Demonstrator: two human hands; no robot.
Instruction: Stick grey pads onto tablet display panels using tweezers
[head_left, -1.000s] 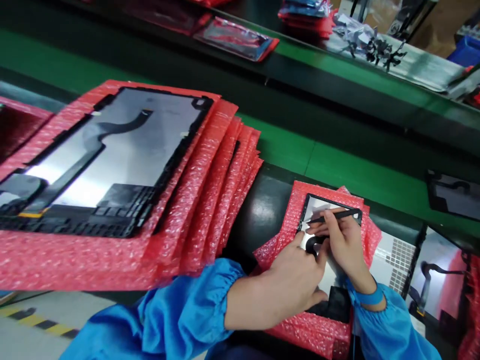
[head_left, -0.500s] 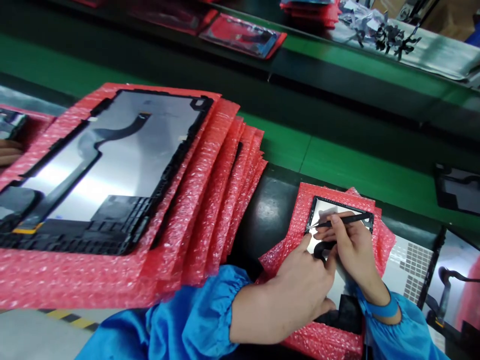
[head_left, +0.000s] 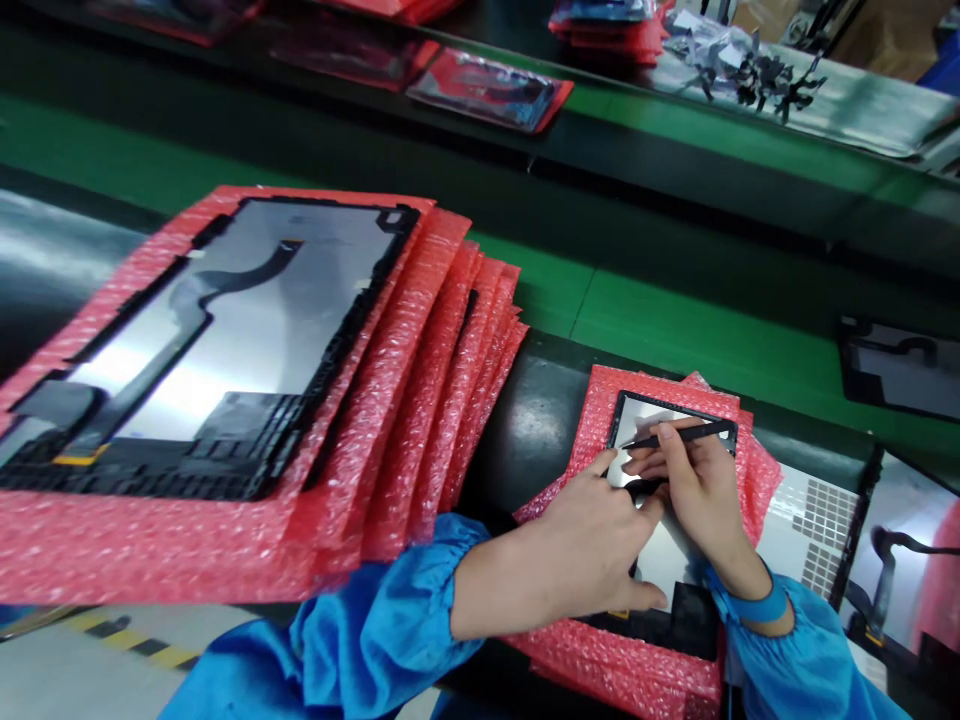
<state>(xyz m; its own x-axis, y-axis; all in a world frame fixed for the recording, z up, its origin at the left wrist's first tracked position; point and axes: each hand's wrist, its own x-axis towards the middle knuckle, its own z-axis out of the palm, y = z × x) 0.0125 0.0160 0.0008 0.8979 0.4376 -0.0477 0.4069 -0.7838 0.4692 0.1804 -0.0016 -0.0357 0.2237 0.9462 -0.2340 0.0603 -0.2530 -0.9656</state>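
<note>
My right hand (head_left: 701, 495) grips a pair of black tweezers (head_left: 705, 430) like a pen. Their tips point left, close to the upper left edge of a tablet-sized display panel (head_left: 664, 560) with a black frame and silvery back. My left hand (head_left: 577, 555) lies over the panel's left side, fingers apart, its index fingertip at the frame near the tweezer tips. A dark flex cable shows partly between the hands; the rest is covered. Beneath the panel are pink bubble-wrap sheets (head_left: 589, 435). Whatever the tips touch is too small to make out.
To the left rises a tall stack of pink bubble wrap (head_left: 420, 420) with another display panel (head_left: 255, 320) on top. More panels lie at right, one standing tilted (head_left: 911, 530) and one flat (head_left: 900, 365). A raised shelf (head_left: 675, 200) runs across the back, holding bagged parts (head_left: 491, 90).
The camera view has shifted a little, and a hand at the far left edge is out of sight. My left wrist has risen slightly. The tweezers stay near the same panel edge.
</note>
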